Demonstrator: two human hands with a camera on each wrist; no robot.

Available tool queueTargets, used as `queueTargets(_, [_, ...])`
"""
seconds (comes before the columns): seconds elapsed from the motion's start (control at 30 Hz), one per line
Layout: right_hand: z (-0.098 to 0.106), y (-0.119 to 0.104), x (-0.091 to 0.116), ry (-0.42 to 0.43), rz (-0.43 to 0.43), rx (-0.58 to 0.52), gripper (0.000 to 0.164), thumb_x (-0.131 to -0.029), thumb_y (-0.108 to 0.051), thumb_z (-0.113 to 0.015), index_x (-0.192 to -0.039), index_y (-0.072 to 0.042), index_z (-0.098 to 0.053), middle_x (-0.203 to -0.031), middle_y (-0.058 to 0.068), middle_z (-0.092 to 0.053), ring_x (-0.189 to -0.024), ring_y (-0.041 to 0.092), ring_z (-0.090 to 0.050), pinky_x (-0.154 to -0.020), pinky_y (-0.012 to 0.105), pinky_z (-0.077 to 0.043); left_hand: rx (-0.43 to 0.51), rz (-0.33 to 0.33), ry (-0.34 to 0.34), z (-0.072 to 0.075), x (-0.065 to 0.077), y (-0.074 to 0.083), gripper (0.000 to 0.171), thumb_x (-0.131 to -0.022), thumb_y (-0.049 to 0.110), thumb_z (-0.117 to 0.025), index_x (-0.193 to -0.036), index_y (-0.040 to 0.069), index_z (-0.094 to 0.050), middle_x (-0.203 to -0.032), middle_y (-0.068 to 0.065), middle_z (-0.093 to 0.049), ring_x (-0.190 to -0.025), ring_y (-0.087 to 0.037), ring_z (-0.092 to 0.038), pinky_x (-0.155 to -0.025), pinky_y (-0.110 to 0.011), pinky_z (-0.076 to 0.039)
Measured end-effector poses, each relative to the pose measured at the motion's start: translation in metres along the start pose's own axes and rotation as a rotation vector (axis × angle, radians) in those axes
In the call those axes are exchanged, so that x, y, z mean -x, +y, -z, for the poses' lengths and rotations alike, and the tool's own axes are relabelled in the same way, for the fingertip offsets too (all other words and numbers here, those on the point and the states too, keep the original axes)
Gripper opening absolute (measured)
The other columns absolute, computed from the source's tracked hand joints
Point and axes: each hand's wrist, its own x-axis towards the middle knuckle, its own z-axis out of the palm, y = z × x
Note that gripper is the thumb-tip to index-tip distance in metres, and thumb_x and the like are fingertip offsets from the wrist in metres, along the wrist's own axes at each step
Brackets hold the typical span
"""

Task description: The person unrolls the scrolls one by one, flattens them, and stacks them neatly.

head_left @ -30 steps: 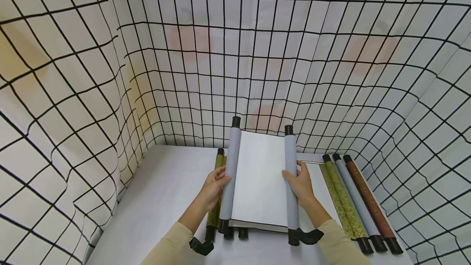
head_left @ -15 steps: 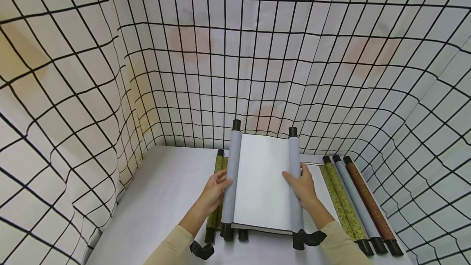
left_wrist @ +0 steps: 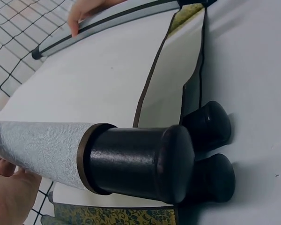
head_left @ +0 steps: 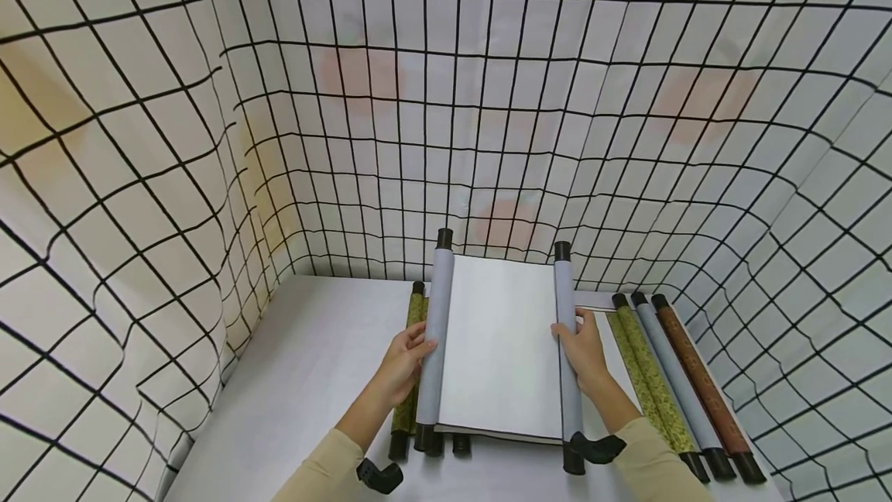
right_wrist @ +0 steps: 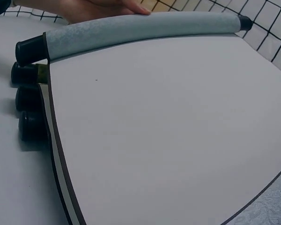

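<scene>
A partly unrolled scroll with blank white paper [head_left: 503, 347] is held up, tilted, above the table. My left hand [head_left: 402, 362] holds its pale blue-grey left roller [head_left: 437, 316], thumb in front. The matching right roller [head_left: 567, 370] is gripped by my right hand [head_left: 584, 351], thumb on the paper side and fingers behind. Both rollers end in black knobs, one large in the left wrist view as a black end knob [left_wrist: 136, 161]. Under the raised scroll lies another opened one with pale paper [left_wrist: 171, 89]; its middle is hidden.
At left, a green-gold patterned roll [head_left: 406, 401] lies partly behind my left hand. On the right side of the white table [head_left: 300, 378] are green patterned rolls [head_left: 651, 386], a grey-blue roll [head_left: 679, 382] and a brown roll [head_left: 704, 386]. A black wire grid [head_left: 488, 107] surrounds the table.
My right hand has moved right with its roller, so the white paper between the rollers has widened. The left hand stays nearly in place; the scroll has dropped slightly.
</scene>
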Motion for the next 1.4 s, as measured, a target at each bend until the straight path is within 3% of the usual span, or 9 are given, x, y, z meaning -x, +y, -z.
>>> queueTargets(0.23, [0.006, 0.002, -0.001, -0.024, 0.029, 0.032, 0.067, -0.105, -0.026, -0.060, -0.160, -0.002, -0.032, -0.148, 0.023, -0.045, -0.122, 0.036, -0.050, -0.094, 0.046, -0.044, -0.002, 0.013, 0.029, 0.000, 0.002, 0.002, 0.053, -0.105, 0.003, -0.055, -0.153, -0.008, -0.034, -0.142, -0.023, -0.055, -0.109, -0.024, -0.062, -0.089, -0.037, -0.053])
queueTargets(0.47, [0.010, -0.001, -0.001, -0.057, 0.026, -0.004, 0.067, -0.110, -0.030, -0.048, -0.165, -0.005, -0.018, -0.153, 0.024, -0.043, -0.131, 0.037, -0.047, -0.099, 0.049, -0.043, -0.004, 0.013, 0.062, 0.002, 0.004, 0.004, 0.051, -0.104, 0.002, -0.056, -0.150, -0.009, -0.036, -0.136, -0.020, -0.058, -0.103, -0.022, -0.063, -0.085, -0.036, -0.053])
queueTargets(0.67, [0.015, 0.002, -0.001, -0.014, 0.064, 0.055, 0.077, -0.104, -0.038, -0.064, -0.160, 0.000, -0.029, -0.153, 0.025, -0.039, -0.137, 0.042, -0.041, -0.106, 0.057, -0.038, -0.011, 0.013, 0.027, -0.004, 0.004, 0.003, 0.054, -0.106, 0.005, -0.057, -0.152, -0.010, -0.033, -0.138, -0.020, -0.056, -0.106, -0.022, -0.062, -0.087, -0.036, -0.052])
queueTargets(0.87, [0.021, 0.009, 0.002, -0.002, 0.069, 0.126, 0.081, -0.098, -0.036, -0.074, -0.158, 0.001, -0.034, -0.141, 0.024, -0.046, -0.124, 0.040, -0.049, -0.095, 0.052, -0.045, -0.024, 0.024, 0.027, -0.007, 0.006, 0.002, 0.057, -0.105, 0.005, -0.057, -0.153, -0.010, -0.030, -0.142, -0.024, -0.052, -0.109, -0.024, -0.061, -0.089, -0.037, -0.052])
queueTargets(1.1, [0.026, 0.008, 0.000, -0.007, 0.025, 0.048, 0.080, -0.105, -0.031, -0.062, -0.165, -0.005, -0.016, -0.143, 0.029, -0.047, -0.111, 0.037, -0.059, -0.083, 0.040, -0.052, -0.040, 0.003, 0.033, -0.001, 0.006, 0.002, 0.057, -0.106, 0.007, -0.057, -0.153, -0.011, -0.030, -0.138, -0.020, -0.057, -0.108, -0.024, -0.062, -0.088, -0.037, -0.052])
queueTargets(1.27, [0.029, 0.009, 0.000, -0.020, 0.047, 0.040, 0.071, -0.110, -0.033, -0.051, -0.164, 0.000, -0.018, -0.149, 0.029, -0.045, -0.124, 0.037, -0.052, -0.098, 0.047, -0.043, -0.032, 0.010, 0.055, 0.000, 0.005, 0.002, 0.056, -0.105, 0.006, -0.057, -0.153, -0.010, -0.032, -0.137, -0.019, -0.057, -0.107, -0.023, -0.061, -0.088, -0.038, -0.051])
queueTargets(1.4, [0.030, 0.011, -0.001, -0.016, 0.072, 0.095, 0.079, -0.105, -0.040, -0.061, -0.161, 0.001, -0.024, -0.152, 0.027, -0.039, -0.130, 0.041, -0.045, -0.102, 0.056, -0.039, -0.020, 0.017, 0.066, -0.002, 0.006, 0.002, 0.055, -0.105, 0.005, -0.057, -0.152, -0.010, -0.033, -0.134, -0.018, -0.058, -0.106, -0.022, -0.062, -0.088, -0.037, -0.051])
